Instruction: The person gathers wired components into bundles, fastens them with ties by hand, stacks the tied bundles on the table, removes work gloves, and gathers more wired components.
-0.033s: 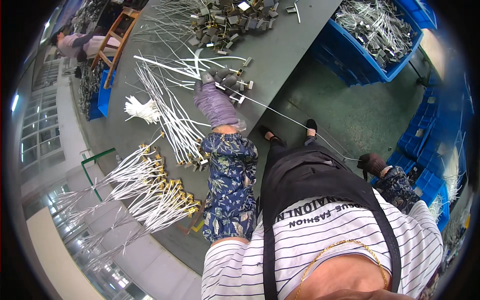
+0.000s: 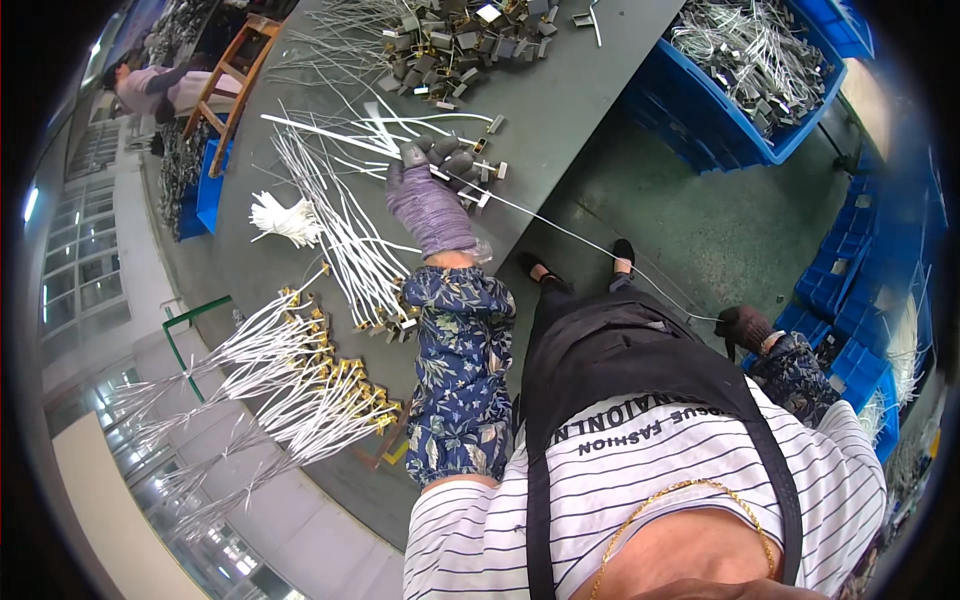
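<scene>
My left hand [image 2: 432, 195], in a grey-purple glove, is closed on several white sleeved wires [image 2: 340, 132] over the table. Small metal box-shaped parts [image 2: 480, 197] on wire ends poke out beside its fingers. A long thin white wire [image 2: 570, 231] runs taut from this hand across to the right. At its far end my right hand [image 2: 744, 328], in a dark glove, is closed on the wire beside my hip. Just left of my left hand lies a bundle of white-sleeved wires [image 2: 345, 235] with box ends, and a tied bunch of short white sleeves [image 2: 284, 219].
A heap of metal box parts [image 2: 470, 45] lies at the table's far end. Yellow-ended wire bundles [image 2: 300, 385] hang over the left edge. A full blue crate [image 2: 700, 125] stands at right, with more blue crates [image 2: 835, 260] below. Another person [image 2: 165, 90] is far left.
The upper ends of the white sleeves at my left hand have shifted slightly left, one of them blurred. Both hands stay in place and the long wire remains taut.
</scene>
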A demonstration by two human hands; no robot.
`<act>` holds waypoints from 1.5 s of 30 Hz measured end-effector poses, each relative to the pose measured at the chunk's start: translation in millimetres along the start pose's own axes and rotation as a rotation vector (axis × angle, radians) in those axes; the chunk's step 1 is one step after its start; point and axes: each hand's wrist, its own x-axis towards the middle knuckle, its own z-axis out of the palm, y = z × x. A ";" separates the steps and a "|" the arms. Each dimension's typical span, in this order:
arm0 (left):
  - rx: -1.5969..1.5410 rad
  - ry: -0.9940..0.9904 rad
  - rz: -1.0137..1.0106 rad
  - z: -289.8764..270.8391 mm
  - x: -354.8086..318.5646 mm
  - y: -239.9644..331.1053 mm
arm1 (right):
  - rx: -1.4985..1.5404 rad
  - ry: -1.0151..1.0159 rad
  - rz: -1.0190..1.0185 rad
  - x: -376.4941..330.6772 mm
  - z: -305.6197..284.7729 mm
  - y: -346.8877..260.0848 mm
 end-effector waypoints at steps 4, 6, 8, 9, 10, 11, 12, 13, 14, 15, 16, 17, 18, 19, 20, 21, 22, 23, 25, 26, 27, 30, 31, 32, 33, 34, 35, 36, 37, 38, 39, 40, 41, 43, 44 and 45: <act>0.046 -0.020 0.044 6.3 -9.8 2.2 | -0.070 0.022 -0.043 2.2 -5.3 -6.6; 0.080 -0.097 0.015 7.1 -22.9 -8.0 | -0.082 0.017 -0.087 1.4 -4.7 -14.4; 0.181 -0.323 -0.093 1.7 -43.4 -27.6 | -0.002 -0.002 -0.089 -0.8 -1.2 -39.0; 0.249 -0.480 -0.174 2.4 -56.0 -43.6 | -0.001 0.000 -0.088 1.3 0.3 -48.7; 0.320 -0.593 -0.127 16.5 -80.0 -47.1 | 0.092 -0.029 -0.086 3.8 0.6 -58.1; 0.543 -0.742 -0.154 4.4 -88.7 -67.1 | 0.173 -0.064 -0.094 6.2 -1.2 -66.8; 0.387 -0.792 -0.390 2.6 -96.6 -77.6 | 0.166 -0.060 -0.086 10.3 -2.1 -66.6; 0.367 -0.721 -0.240 -3.5 -90.8 -83.7 | 0.160 -0.021 -0.148 17.7 -1.2 -65.8; 0.351 -0.649 -0.090 -4.8 -83.5 -75.2 | 0.158 0.019 -0.214 20.7 -2.3 -66.0; 0.223 -0.449 -0.161 -10.1 -69.5 -66.5 | 0.159 0.022 -0.204 17.3 -6.4 -74.2; 0.100 -0.241 -0.221 -19.6 -53.8 -49.7 | 0.071 0.042 -0.178 10.8 -12.2 -95.9; 0.029 -0.191 -0.141 -29.3 -37.6 -30.7 | -0.018 0.066 -0.155 11.8 -18.8 -115.2; -0.045 -0.154 -0.074 -30.6 -25.6 -23.4 | -0.081 0.108 -0.243 30.4 -18.3 -119.1; -0.054 -0.167 -0.080 -27.2 -22.2 -28.3 | -0.146 0.151 -0.331 50.1 -19.2 -124.6; 0.200 -0.199 0.034 -31.0 -18.9 -37.7 | 0.025 0.172 -0.397 54.5 -20.8 -156.7; 0.455 -0.220 0.163 -37.2 -17.6 -41.4 | 0.191 0.188 -0.477 53.7 -17.6 -204.7; 0.840 -0.289 0.194 -49.6 -12.3 -63.5 | 0.423 0.107 -0.645 59.2 -11.8 -244.2; 0.730 -0.183 0.141 -54.7 -12.8 -82.5 | 0.384 0.097 -0.740 57.1 -8.0 -289.4; 0.395 -0.078 0.038 -55.3 2.6 -89.4 | 0.349 0.107 -0.828 50.1 -10.7 -344.4; 0.172 -0.068 -0.012 -61.1 18.7 -75.5 | 0.320 0.047 -0.852 46.2 -11.5 -359.6; 0.399 -0.102 -0.166 -61.5 35.2 -47.6 | 0.288 -0.015 -0.871 46.3 -15.9 -371.0; 0.521 -0.122 -0.189 -104.8 78.6 -27.9 | -0.088 0.472 -0.794 53.8 -46.3 -416.3; 0.471 -0.114 -0.202 -101.3 78.7 -25.1 | -0.153 0.712 -0.904 72.4 -60.5 -426.3; 0.420 -0.111 -0.217 -93.3 74.8 -21.9 | -0.222 0.959 -1.004 88.5 -78.5 -434.3; 0.423 -0.112 -0.170 -86.1 62.6 -24.5 | -0.225 0.964 -1.004 100.5 -93.9 -448.0; 0.402 -0.139 -0.162 -84.8 57.6 -30.3 | -0.344 0.907 -0.915 104.8 -108.6 -464.8; 0.387 -0.139 -0.174 -79.1 47.9 -34.3 | -0.456 0.842 -0.816 110.1 -114.9 -473.2; 0.372 -0.135 -0.184 -74.7 38.1 -35.0 | -0.458 0.844 -0.821 112.8 -113.0 -474.4; 0.371 -0.135 -0.180 -72.6 34.4 -38.3 | -0.240 0.739 -0.913 114.9 -109.9 -471.1; 0.286 -0.158 -0.199 -70.2 29.0 -42.1 | -0.024 0.626 -0.992 119.2 -107.5 -462.9; 0.201 -0.184 -0.223 -65.5 21.7 -46.8 | 0.155 0.687 -1.056 129.7 -104.9 -450.7; 0.201 -0.189 -0.229 -59.0 15.3 -52.1 | 0.156 0.691 -1.048 136.3 -108.5 -430.9; 0.168 -0.188 -0.245 -52.1 10.7 -54.8 | 0.426 0.553 -0.915 136.8 -111.7 -415.6; 0.117 -0.213 -0.269 -37.6 -0.8 -59.7 | 0.685 0.405 -0.764 133.4 -112.5 -393.4; 0.119 -0.213 -0.268 -31.1 -4.6 -61.0 | 0.610 0.440 -0.679 128.6 -112.8 -385.4; 0.111 -0.208 -0.346 -25.5 -7.8 -62.0 | 0.536 0.473 -0.594 125.4 -112.3 -380.1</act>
